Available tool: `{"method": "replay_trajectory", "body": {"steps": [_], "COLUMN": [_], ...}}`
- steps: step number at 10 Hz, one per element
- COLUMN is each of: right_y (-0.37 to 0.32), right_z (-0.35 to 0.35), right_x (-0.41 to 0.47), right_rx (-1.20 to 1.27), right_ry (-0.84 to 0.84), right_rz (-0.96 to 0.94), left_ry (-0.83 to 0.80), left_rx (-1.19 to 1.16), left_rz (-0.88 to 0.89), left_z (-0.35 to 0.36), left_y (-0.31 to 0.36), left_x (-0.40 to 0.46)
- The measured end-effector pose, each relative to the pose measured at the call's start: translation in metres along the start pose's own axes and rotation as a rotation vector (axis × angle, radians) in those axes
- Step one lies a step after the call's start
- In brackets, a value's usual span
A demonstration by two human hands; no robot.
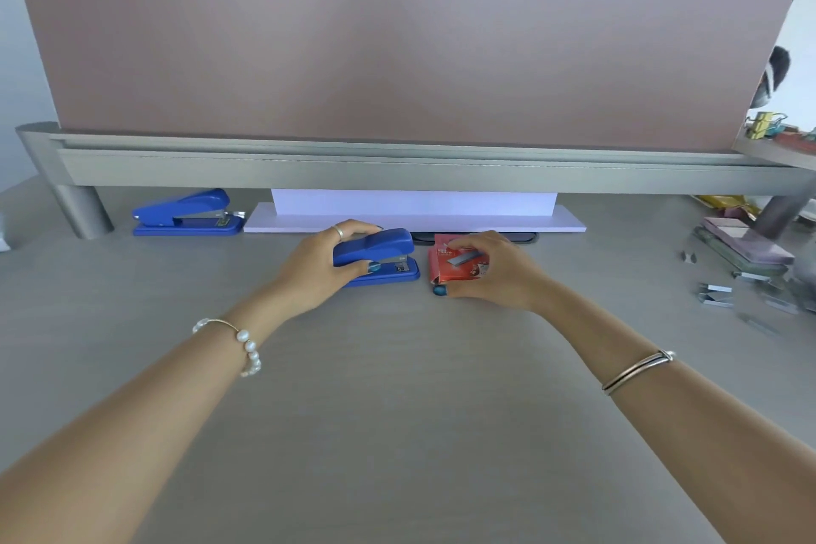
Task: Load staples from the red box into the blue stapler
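At mid-desk (397, 389), the blue stapler (379, 254) is gripped at its rear by the left hand (315, 267), fingers wrapped over its closed top. Just right of it, the red box (457, 263) is pinched by the right hand (499, 274). Far left, a second stapler (187, 214) is set.

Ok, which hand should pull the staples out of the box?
Right, probably. The right hand already grips the red box, while the left hand is wrapped around the blue stapler beside it, steadying it on the desk.
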State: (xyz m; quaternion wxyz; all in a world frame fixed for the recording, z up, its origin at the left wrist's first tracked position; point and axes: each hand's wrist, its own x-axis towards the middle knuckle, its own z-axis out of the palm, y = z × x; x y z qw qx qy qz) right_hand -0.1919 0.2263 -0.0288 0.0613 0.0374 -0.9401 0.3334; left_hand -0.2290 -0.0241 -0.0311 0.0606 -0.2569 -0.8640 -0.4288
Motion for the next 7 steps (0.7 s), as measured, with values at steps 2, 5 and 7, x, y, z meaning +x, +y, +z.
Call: {"method": "replay_trajectory", "body": {"steps": [2,5,7], "right_y": [0.001,-0.004,-0.018], "right_z": [0.0,0.0,-0.016], "right_x": [0.0,-0.004,-0.023], "right_rx": [-0.032,-0.052,-0.041], "right_ry": [0.001,-0.056,0.017], "right_rz": [-0.002,0.02,0.019], "left_ry": [-0.018,-0.016,0.063], "left_rx": [0.028,0.156,0.188], "left_rz": [0.01,-0.007,0.024], "left_z": [-0.001,-0.003,-0.013], "left_y": [0.0,0.005,0.026], "left_x": [-0.001,-0.002,-0.009]}}
